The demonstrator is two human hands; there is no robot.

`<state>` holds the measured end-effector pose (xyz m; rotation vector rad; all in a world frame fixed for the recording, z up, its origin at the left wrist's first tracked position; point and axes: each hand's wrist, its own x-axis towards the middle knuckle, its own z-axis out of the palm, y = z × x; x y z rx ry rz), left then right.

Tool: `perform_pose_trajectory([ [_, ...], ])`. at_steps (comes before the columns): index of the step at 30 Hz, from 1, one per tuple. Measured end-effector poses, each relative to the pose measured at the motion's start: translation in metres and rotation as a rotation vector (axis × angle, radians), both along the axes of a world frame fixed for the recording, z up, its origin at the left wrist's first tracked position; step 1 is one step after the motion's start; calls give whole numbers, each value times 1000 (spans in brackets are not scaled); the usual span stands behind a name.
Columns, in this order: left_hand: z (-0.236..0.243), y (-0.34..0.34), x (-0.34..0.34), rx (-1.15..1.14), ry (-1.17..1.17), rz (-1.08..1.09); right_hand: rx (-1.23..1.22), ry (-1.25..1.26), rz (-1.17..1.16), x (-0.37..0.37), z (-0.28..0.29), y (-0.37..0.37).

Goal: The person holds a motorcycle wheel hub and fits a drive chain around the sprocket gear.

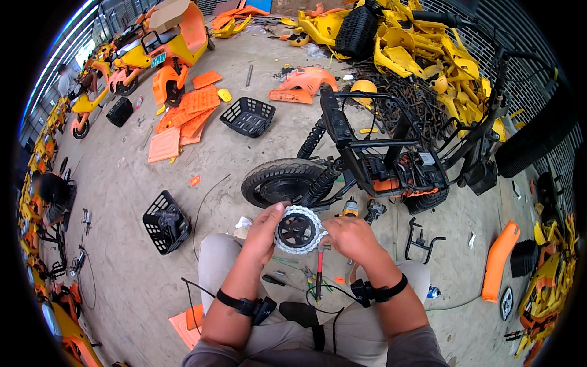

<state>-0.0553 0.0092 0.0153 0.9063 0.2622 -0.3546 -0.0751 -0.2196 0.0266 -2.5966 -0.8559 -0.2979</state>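
A black chainring [296,230] with a silver chain [298,249] wrapped around its rim is held up above the floor between my knees. My left hand [266,231] grips its left edge, with the thumb on top near the chain. On the other side, my right hand [353,237] is closed with its fingertips pinching the chain at the right edge. A red-handled hammer [319,274] lies below and just behind the chainring. Beyond my hands stands a stripped black scooter frame [379,144] with its rear wheel [284,183] nearest me.
Two power drills lie ahead, one yellow drill [350,208] and one dark drill [375,211]. Black baskets [164,235] and orange panels [192,110] lie to the left. A pile of yellow panels [422,55] rises behind the frame. People sit working at far left.
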Motion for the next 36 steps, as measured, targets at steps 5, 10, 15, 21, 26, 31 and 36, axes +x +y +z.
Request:
perform_pose_trajectory([
  [5,-1,14,-3,375,-78,-183,28,-13,79,-11,13,9],
  [10,-5,10,-4,352,-122,-147,104,-26,65,-11,9,7],
  [15,-9,11,-2,315,-146,-132,65,83,44,-8,16,10],
  [21,-11,4,3,315,-155,-141,28,240,-19,-10,26,6],
  [26,-5,7,8,26,8,-200,78,234,15,-3,22,10],
  [31,-19,5,13,-325,-71,-69,295,188,-131,6,23,9],
  [36,-19,-21,18,-287,-161,-164,373,-15,-335,21,7,0],
])
